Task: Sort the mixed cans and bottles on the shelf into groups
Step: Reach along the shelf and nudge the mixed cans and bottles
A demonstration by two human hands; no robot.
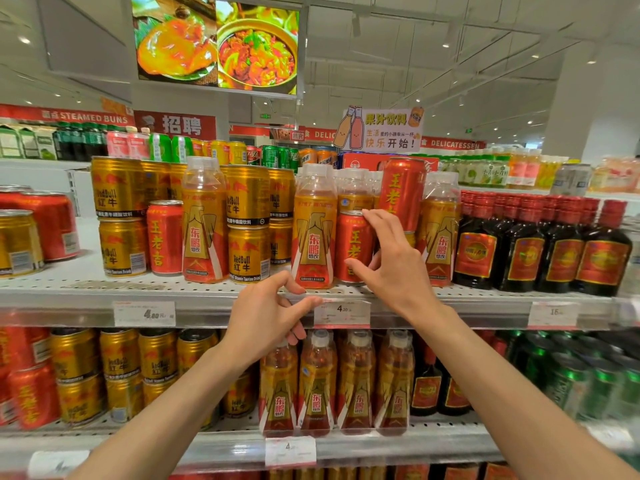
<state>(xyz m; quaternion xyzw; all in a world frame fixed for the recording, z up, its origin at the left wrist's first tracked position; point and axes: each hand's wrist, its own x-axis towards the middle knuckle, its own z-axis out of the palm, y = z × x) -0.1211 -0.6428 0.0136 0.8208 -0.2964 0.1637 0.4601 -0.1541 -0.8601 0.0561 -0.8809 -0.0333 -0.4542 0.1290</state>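
- The right hand (391,261) is wrapping around a short red can (351,247) on the upper shelf (86,289): index finger is resting on the can's top rim, thumb is pressing on the lower front. Looks like contact, but I can't tell how firm the hold is.
- The left hand (273,313) is hanging just below and left of that grip, in front of the shelf's front edge, fingers loosely curled, thumb and forefinger nearly pinched, holding nothing.
- Pretty tight around the grip: an orange bottle (314,230) is touching the can on its left, a tall red can (401,192) is standing just behind and right, and another orange bottle (438,233) is sitting past the hand on the right.
- Further right of the grip, dark bottles with red caps (540,244) are filling the shelf all the way to its front edge.
- Left of the grip, gold cans (247,223) are stacked two high, with another short red can (165,237) and an orange bottle mixed in.
- The only real open room is straight out toward the front lip, where the price tag (342,311) is hanging right under the grip.
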